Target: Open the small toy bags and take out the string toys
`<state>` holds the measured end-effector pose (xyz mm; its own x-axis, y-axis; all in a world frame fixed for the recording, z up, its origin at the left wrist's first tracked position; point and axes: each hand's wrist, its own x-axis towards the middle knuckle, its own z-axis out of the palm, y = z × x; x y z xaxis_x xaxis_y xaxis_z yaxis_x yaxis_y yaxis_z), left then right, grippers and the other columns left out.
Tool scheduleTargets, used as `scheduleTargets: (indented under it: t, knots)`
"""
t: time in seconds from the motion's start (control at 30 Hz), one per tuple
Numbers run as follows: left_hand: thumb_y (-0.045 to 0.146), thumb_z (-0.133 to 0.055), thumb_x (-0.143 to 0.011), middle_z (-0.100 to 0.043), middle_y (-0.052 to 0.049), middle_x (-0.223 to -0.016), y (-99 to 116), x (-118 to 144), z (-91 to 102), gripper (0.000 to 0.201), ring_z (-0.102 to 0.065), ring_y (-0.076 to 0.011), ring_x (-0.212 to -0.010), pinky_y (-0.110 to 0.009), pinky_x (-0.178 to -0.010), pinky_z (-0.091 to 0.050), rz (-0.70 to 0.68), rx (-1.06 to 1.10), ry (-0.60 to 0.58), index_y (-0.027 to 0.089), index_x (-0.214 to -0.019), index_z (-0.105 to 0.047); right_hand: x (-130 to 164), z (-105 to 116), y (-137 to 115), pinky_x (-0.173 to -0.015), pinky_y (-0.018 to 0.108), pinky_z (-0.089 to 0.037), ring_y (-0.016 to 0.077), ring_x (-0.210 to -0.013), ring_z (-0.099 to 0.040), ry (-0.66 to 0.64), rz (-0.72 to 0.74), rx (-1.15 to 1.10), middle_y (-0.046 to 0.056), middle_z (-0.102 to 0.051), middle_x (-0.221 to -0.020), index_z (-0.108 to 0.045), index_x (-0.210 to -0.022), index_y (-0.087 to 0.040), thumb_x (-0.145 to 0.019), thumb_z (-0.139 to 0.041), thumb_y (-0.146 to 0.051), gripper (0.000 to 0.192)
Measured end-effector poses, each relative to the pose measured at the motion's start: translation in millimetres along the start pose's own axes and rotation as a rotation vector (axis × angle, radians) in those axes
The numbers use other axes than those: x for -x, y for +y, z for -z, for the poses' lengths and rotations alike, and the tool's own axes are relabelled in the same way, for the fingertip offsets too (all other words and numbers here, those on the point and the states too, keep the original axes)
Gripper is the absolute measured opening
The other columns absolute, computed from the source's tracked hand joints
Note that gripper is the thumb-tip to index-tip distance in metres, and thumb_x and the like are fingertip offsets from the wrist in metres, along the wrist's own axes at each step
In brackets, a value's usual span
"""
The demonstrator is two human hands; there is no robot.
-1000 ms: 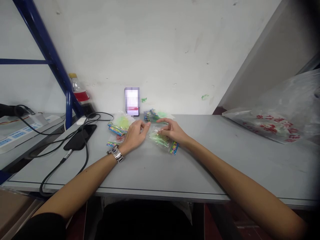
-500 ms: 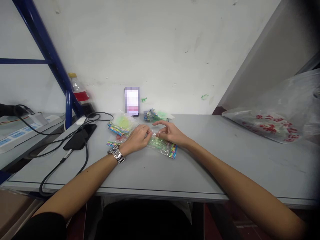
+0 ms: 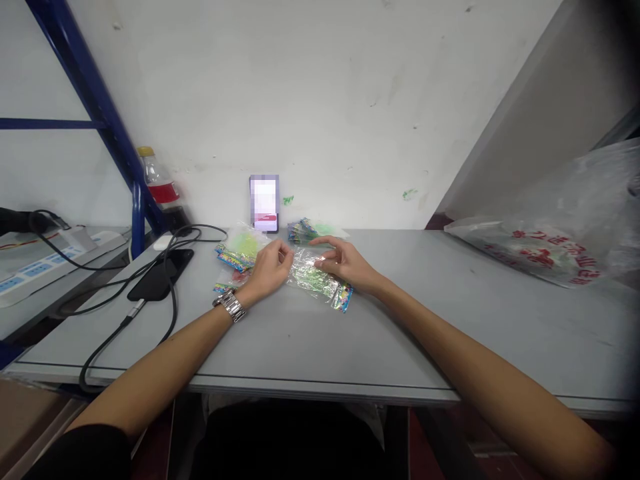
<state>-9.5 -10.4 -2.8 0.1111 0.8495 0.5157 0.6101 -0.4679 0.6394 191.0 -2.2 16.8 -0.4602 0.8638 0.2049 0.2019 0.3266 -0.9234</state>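
My left hand (image 3: 270, 265), with a metal watch on its wrist, and my right hand (image 3: 345, 264) both pinch a small clear plastic packet (image 3: 315, 280) with green contents and a colourful header strip. The packet lies between them on the grey table (image 3: 350, 340). Left of my left hand lies a pile of similar packets (image 3: 239, 250). Another small stack of packets (image 3: 306, 231) sits behind my hands near the wall.
A phone (image 3: 264, 203) leans upright against the wall. At the left are a black phone (image 3: 159, 273) with cables, a drink bottle (image 3: 156, 179), a blue rack post and a power strip (image 3: 45, 263). A large plastic bag (image 3: 560, 233) lies at the right.
Both hands closed in on the packet, and its left end has been lifted and spread between them; the packet shifted slightly toward the wall.
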Motion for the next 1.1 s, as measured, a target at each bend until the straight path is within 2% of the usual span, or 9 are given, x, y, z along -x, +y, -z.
scheduleTargets:
  t: [0.1,0.2,0.33,0.43,0.57,0.77,0.9,1.1]
  knots:
    - [0.022,-0.053,-0.086,-0.059,-0.001,-0.08,2.8,-0.1,0.8,0.006,-0.055,-0.0121,-0.066,-0.026,-0.061,-0.044,0.009,0.087,0.013,0.019,-0.084,-0.049,-0.1,1.5,0.4,-0.051,0.027,-0.032,0.0126,-0.052,-0.044,0.037,-0.004,-0.01,-0.003,-0.059,-0.064,-0.057,-0.111,-0.022,-0.07,-0.068,-0.028,0.043]
    - [0.016,-0.052,-0.086,-0.057,-0.003,-0.091,3.5,0.3,1.2,0.003,-0.057,-0.0118,-0.071,-0.026,-0.063,-0.046,-0.058,0.103,0.005,0.019,-0.087,-0.052,-0.9,3.3,1.4,-0.054,0.028,-0.033,0.0131,-0.054,-0.046,0.066,0.001,-0.026,-0.001,-0.063,-0.067,-0.057,-0.111,-0.021,-0.069,-0.067,-0.027,0.043]
    - [0.01,-0.048,-0.085,-0.054,-0.006,-0.099,2.0,1.9,1.3,0.014,-0.059,-0.012,-0.078,-0.028,-0.071,-0.05,-0.1,0.07,-0.04,0.017,-0.089,-0.06,-2.9,5.8,5.3,-0.059,0.029,-0.037,0.0153,-0.061,-0.053,0.084,0.037,-0.081,-0.002,-0.065,-0.068,-0.058,-0.109,-0.022,-0.07,-0.064,-0.023,0.04]
    - [0.01,-0.051,-0.084,-0.054,-0.007,-0.101,0.2,2.5,0.3,0.014,-0.059,-0.012,-0.079,-0.029,-0.074,-0.052,-0.099,0.058,-0.076,0.016,-0.088,-0.063,-3.6,7.3,8.3,-0.065,0.03,-0.04,0.017,-0.068,-0.058,0.073,0.06,-0.109,-0.002,-0.066,-0.068,-0.058,-0.11,-0.022,-0.071,-0.065,-0.022,0.04]
    - [0.023,-0.056,-0.088,-0.055,-0.008,-0.104,-0.9,2.0,-2.0,0.012,-0.059,-0.0144,-0.086,-0.029,-0.075,-0.053,-0.074,0.104,-0.112,0.016,-0.09,-0.065,-3.6,8.1,10.2,-0.072,0.033,-0.043,0.0185,-0.075,-0.062,0.06,0.084,-0.129,-0.002,-0.067,-0.069,-0.058,-0.11,-0.022,-0.072,-0.066,-0.023,0.039]
    - [0.042,-0.055,-0.09,-0.055,-0.009,-0.103,-2.2,0.5,-4.2,0.029,-0.057,-0.0193,-0.099,-0.033,-0.081,-0.052,-0.064,0.184,-0.183,0.017,-0.089,-0.07,-4.0,7.4,10.1,-0.076,0.035,-0.046,0.0193,-0.078,-0.064,0.052,0.086,-0.125,0.001,-0.07,-0.072,-0.057,-0.109,-0.021,-0.071,-0.068,-0.023,0.039]
    - [0.046,-0.058,-0.087,-0.051,-0.009,-0.11,-3.2,1.9,-3.3,0.031,-0.057,-0.0178,-0.094,-0.033,-0.081,-0.052,-0.033,0.213,-0.227,0.017,-0.088,-0.071,-3.8,6.3,9.7,-0.074,0.034,-0.048,0.0189,-0.076,-0.064,0.041,0.1,-0.106,0.0,-0.069,-0.072,-0.056,-0.11,-0.021,-0.07,-0.067,-0.022,0.041]
    - [0.045,-0.066,-0.081,-0.047,-0.009,-0.119,-0.3,3.9,-0.4,0.029,-0.051,-0.0083,-0.069,-0.031,-0.068,-0.051,0.042,0.247,-0.318,0.017,-0.082,-0.072,-1.9,3.8,6.9,-0.062,0.031,-0.045,0.0173,-0.067,-0.061,0.029,0.091,-0.014,0.001,-0.069,-0.074,-0.054,-0.113,-0.021,-0.074,-0.064,-0.024,0.04]
